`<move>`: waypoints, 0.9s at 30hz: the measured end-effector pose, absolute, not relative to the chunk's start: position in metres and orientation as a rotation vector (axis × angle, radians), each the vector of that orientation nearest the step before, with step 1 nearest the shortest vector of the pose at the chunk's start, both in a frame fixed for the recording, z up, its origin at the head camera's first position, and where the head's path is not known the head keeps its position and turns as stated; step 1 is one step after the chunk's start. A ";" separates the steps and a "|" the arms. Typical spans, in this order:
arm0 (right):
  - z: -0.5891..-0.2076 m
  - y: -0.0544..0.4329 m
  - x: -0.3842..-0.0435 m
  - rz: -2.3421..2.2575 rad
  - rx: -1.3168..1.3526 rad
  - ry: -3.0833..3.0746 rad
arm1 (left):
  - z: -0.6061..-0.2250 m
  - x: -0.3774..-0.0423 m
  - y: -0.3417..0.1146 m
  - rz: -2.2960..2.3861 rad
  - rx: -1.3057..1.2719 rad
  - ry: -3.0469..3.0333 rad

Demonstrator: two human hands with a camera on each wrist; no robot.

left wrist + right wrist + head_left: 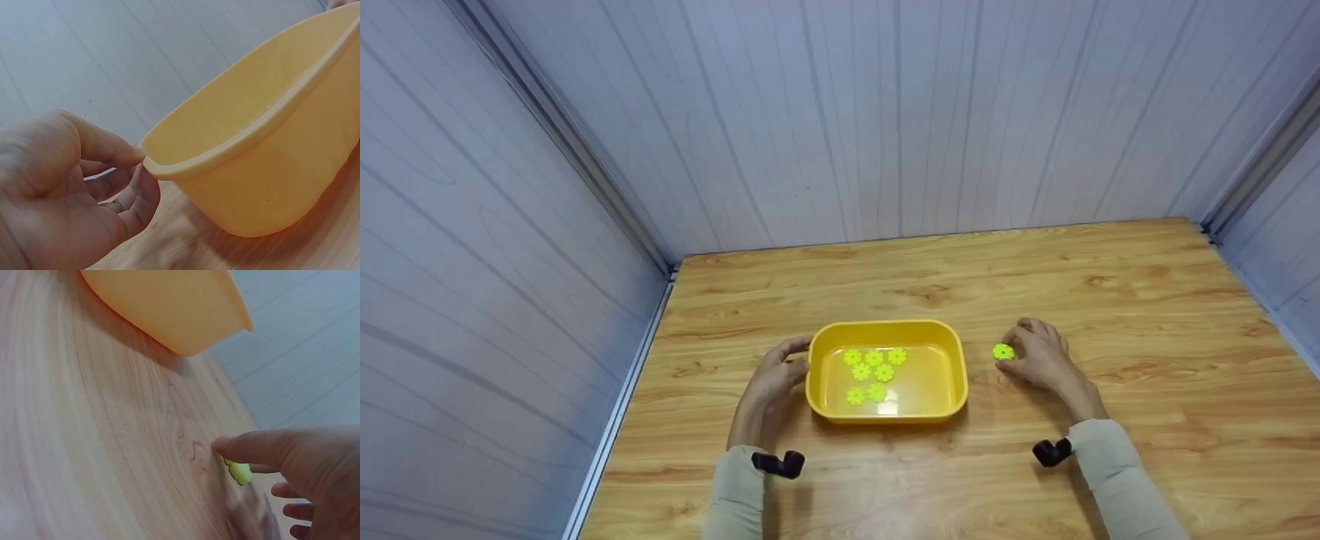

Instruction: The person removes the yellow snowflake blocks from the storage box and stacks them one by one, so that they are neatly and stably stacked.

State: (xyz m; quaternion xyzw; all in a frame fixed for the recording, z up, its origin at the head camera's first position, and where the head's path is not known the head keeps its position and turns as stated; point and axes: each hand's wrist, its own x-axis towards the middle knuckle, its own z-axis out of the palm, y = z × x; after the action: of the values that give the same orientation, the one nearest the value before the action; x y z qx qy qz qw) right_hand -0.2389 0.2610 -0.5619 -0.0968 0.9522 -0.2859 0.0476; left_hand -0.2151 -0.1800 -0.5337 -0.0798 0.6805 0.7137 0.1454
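A yellow plastic basin (886,412) rests on the wooden table, its side wall (242,202) large in the left wrist view. My left hand (772,381) grips the basin's rim at its left end, thumb (121,149) at the edge and fingers curled beneath. Several bright yellow-green flower-shaped pieces (861,371) lie flat on the basin floor. To the right of the basin, my right hand (1041,358) pinches another flower-shaped piece (1003,352) between thumb and index finger, close over the table. In the right wrist view the thumb partly hides this piece (241,473).
The wood-grain table (922,480) spreads around the basin and ends at a pale panelled wall (885,120) behind. Side panels (472,262) stand at left and right. A small black wrist mount (778,463) sits on each sleeve.
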 end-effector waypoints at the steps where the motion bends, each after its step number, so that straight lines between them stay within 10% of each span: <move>1: -0.562 0.261 -0.239 -0.872 -0.290 2.905 | -0.534 -0.215 -0.180 2.058 -0.236 1.957; 27: -0.530 0.243 -0.239 -1.101 -0.397 2.976 | -0.532 -0.215 -0.180 1.998 -0.207 2.033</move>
State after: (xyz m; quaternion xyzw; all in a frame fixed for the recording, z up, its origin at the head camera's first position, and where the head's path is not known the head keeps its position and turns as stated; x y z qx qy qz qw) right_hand -0.2393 0.2434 -0.5302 -0.1241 0.9302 -0.3443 -0.0281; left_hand -0.2149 -0.1797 -0.5319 -0.0718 0.7042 0.6921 0.1411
